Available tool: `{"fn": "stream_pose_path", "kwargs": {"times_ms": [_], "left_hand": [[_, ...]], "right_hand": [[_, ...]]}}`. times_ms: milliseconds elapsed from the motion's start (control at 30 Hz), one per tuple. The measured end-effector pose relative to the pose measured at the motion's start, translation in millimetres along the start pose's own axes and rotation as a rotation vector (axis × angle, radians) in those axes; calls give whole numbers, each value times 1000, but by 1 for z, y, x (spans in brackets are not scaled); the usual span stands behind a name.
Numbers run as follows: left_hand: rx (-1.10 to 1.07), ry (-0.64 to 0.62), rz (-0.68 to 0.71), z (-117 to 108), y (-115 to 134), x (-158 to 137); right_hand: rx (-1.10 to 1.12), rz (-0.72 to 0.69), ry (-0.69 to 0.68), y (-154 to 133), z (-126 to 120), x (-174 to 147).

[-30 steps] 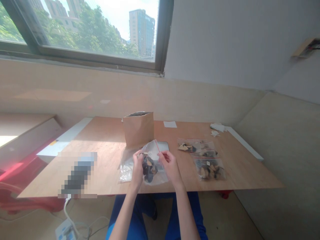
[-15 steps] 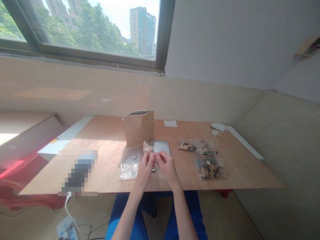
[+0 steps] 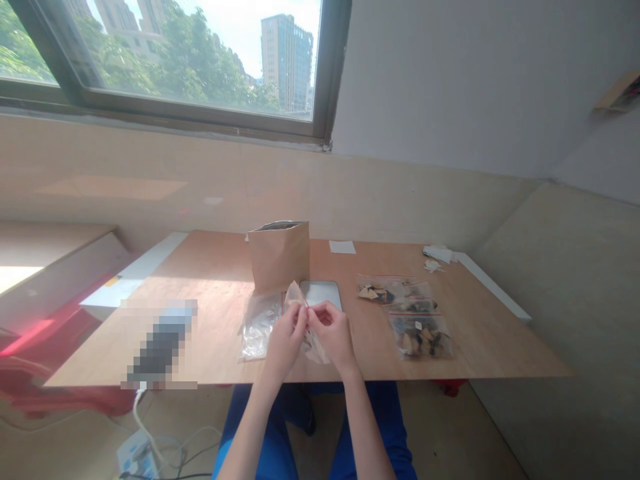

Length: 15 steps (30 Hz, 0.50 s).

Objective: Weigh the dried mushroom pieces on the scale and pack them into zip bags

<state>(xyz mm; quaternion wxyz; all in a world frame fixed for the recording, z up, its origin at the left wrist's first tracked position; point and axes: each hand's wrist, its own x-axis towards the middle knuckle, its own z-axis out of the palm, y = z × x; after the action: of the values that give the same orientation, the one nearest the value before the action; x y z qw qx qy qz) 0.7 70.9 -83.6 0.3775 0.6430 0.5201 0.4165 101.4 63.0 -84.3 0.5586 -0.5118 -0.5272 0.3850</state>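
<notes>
- Head view, hands: the left hand (image 3: 286, 333) pinches the red-edged mouth of a clear plastic bag (image 3: 316, 348) between thumb and fingers; the right hand (image 3: 334, 333) pinches the same edge just beside it, so the two sets of fingertips nearly meet.
- Head view, held bag: it is over the near middle of the wooden table (image 3: 215, 287), one corner poking up past the left fingers and the rest sagging between the wrists; what is in it is mostly hidden by the hands.
- Head view, behind the hands: a flat silver-grey slab (image 3: 323, 293) lies on the table, partly covered by the fingers and the bag.
- Head view, left of the hands: a flat clear wrapper (image 3: 259, 331) lies just beside the left hand, and a brown paper bag (image 3: 280, 257) stands upright behind it, its top open.
- Head view, right of the hands: red-edged pouches (image 3: 421, 338) with dark and tan pieces inside lie close together, apart from the right hand.
- Head view, farther off: a white sheet (image 3: 343, 247) lies near the table's back edge; a pixelated patch (image 3: 163, 343) hides something at the left, with a white cable (image 3: 141, 417) running down from it.
</notes>
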Motion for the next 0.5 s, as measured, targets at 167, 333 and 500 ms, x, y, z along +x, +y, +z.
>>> {"fn": "stream_pose_path", "kwargs": {"times_ms": [167, 333, 500], "left_hand": [[113, 65, 14, -5, 1, 1], [97, 130, -20, -13, -6, -1], [-339, 229, -121, 1, -9, -5]], "right_hand": [[-46, -5, 341, 1, -10, 6], [-57, -41, 509, 2, -34, 8], [-33, -108, 381, -13, -20, -3]]}}
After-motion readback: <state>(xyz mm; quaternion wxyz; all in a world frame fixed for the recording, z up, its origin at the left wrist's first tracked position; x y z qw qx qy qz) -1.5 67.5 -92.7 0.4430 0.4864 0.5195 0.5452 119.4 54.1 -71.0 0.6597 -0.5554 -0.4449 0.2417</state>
